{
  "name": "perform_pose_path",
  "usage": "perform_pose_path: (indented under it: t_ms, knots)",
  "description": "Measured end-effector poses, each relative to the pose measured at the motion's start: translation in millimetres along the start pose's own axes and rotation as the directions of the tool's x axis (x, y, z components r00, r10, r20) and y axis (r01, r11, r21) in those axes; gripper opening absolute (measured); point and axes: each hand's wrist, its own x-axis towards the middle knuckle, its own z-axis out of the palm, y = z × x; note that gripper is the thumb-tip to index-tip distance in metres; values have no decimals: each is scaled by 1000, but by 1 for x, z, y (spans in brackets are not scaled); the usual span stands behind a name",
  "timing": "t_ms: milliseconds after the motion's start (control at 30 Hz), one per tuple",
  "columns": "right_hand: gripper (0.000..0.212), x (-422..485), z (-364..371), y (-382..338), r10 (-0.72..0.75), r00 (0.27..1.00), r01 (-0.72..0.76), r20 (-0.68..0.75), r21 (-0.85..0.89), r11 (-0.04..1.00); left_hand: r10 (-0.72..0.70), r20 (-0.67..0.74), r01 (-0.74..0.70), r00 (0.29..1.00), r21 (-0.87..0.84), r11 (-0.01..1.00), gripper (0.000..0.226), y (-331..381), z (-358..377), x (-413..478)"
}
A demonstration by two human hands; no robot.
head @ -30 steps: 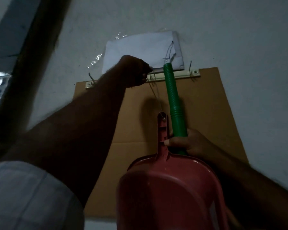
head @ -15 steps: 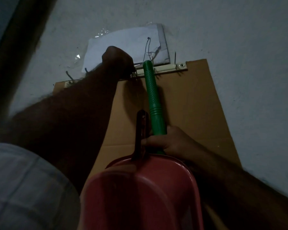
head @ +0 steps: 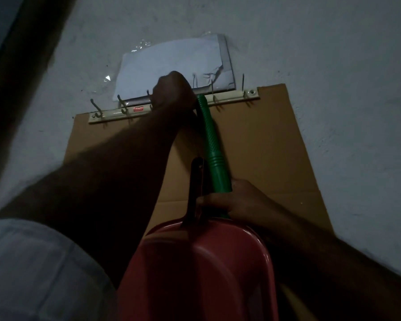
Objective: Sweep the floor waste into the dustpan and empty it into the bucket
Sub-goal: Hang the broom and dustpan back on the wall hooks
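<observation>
Right hand [head: 232, 200] centre frame gripping ribbed green broom handle [head: 210, 135] with glossy red dustpan [head: 206, 274], left hand [head: 171, 91] fisted at cream hook rail [head: 229, 98] above, grasp hidden.

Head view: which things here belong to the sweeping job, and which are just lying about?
Job: red dustpan and green broom handle, both held by the right hand; left hand up at the hook rail.
Just there: hook rail, cardboard sheet, white paper.

Scene dimly lit. Wall [head: 333, 66] rendered grey, grainy. Left forearm [head: 125, 170] reduced to near-black silhouette. Shadows thrown below hooks [head: 123, 105] onto cardboard [head: 264, 147]. Glints seen on plastic wrap [head: 108, 78]. Faint sheen along dustpan [head: 252, 234] rim. Sleeve [head: 33, 262] blurred at lower-left edge.
</observation>
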Motion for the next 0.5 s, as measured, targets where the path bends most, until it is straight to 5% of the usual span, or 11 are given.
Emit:
perform_pose_path:
  t_ms: [300, 500]
  knots:
    - [41, -15, 1, -7, 18, 996, -23, -87, -57, 998, 273, 57, -276, 960, 337, 900, 27, 0, -3, -27]
    - [27, -43, -14, -6, -68, 981, 32, -182, -197, 980, 84, 48, -85, 995, 17, 996, 23, -20, -3, -23]
